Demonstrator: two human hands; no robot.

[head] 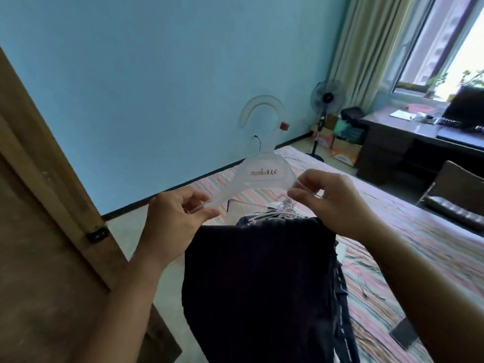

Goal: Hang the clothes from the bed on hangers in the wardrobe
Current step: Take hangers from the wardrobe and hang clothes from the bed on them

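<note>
dark garment [259, 289] hangs nearest, draped under the clear plastic hanger [264, 174], left hand [172, 218] pinching one hanger arm, right hand [332, 203] pinching the other, both grips narrow. beyond lie spare hangers [284, 209] and more dark clothes [340, 292] on the striped bed [408, 247]. risk: fingertip holds on slick plastic, so the garment may slide off one end if tilted.
</note>
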